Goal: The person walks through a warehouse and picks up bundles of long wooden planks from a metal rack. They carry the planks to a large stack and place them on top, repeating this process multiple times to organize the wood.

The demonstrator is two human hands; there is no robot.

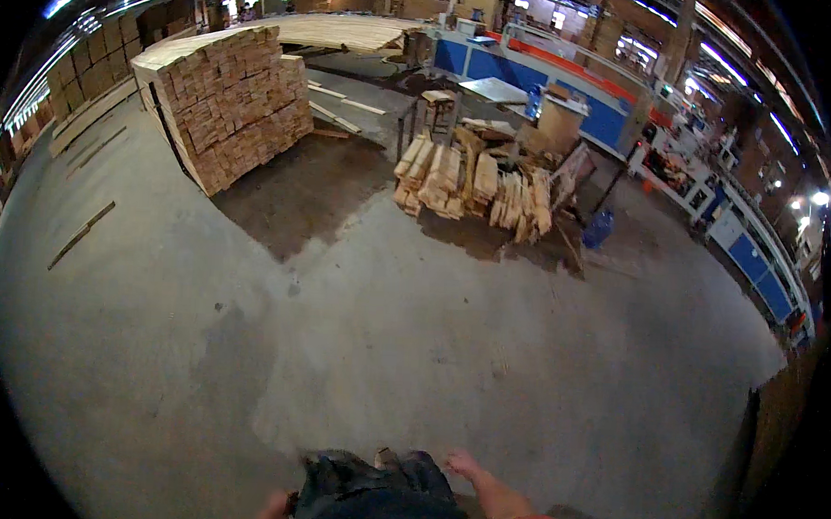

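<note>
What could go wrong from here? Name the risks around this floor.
Tripping: a foot could catch the loose strip lying on the floor at left.
Splinters: the scraps have uneven ends, and the right hand looks bare.
Slipping: the dark patch beside the stack may be damp; I can't tell.

left hand: low, blurred | right hand: farther forward | forearm: angled inward

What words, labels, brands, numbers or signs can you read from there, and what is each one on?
None can be read.
Blue machine panels: too far and blurred to tell whether they carry any.
Large lumber stack: no legible marking.
</note>
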